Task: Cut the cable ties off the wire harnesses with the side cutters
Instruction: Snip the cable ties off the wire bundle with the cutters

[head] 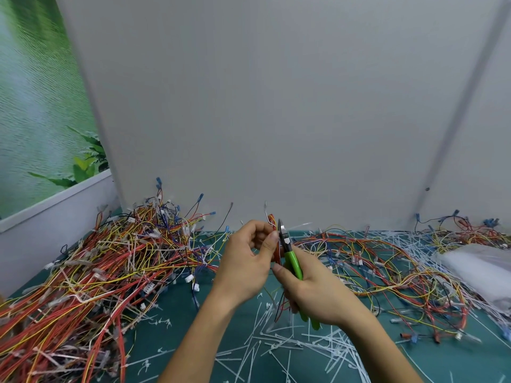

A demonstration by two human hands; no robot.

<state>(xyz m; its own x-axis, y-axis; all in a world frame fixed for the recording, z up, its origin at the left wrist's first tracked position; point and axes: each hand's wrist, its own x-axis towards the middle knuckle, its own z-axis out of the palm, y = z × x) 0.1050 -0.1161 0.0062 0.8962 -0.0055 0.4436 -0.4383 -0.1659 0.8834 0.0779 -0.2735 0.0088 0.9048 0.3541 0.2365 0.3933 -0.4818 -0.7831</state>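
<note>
My left hand [249, 261] pinches a thin orange and red wire harness [276, 244] and holds it upright above the table. My right hand [312, 288] grips the green-handled side cutters [290, 258], whose dark jaws point up against the harness near my left fingertips. A white cable tie [300, 225] sticks out to the right from the harness just above the jaws. The harness's lower wires hang down between my wrists.
A big heap of tied harnesses [105, 261] fills the left of the green table [179, 322]. Looser wires [387, 261] spread at the right beside a white plastic bag [481, 272]. Cut white ties [290, 346] litter the front. A grey partition [276, 106] stands behind.
</note>
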